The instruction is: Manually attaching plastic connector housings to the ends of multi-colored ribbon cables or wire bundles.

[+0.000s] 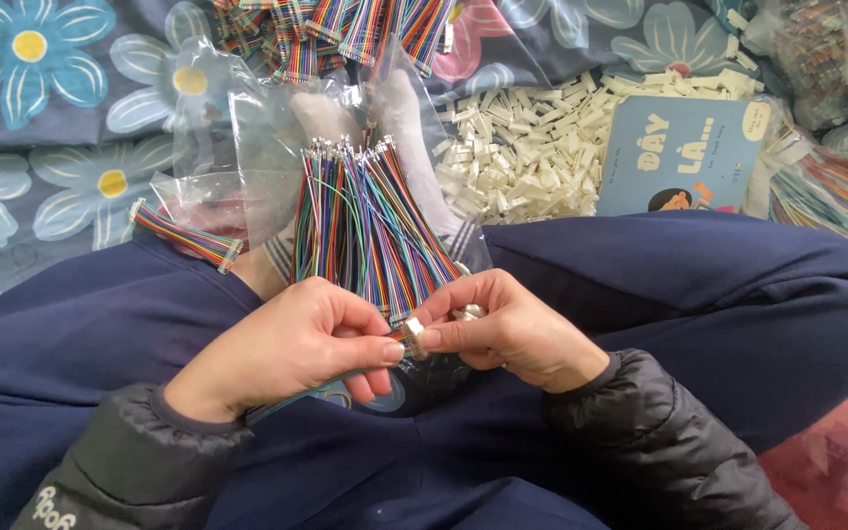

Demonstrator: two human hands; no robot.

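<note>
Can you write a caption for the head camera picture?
Two hands pinch a small connector on colourful wires.

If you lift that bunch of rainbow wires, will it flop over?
Probably a little: the wire bunch fans out loosely above the left hand, so the thin strands likely bend. It seems light; the right hand pinches with fingertips only.

Wire pile (345, 34): cut off by top edge. Bagged wires (821, 191): blurred behind plastic. White connector (412, 337): mostly hidden by fingertips (429, 339).
</note>
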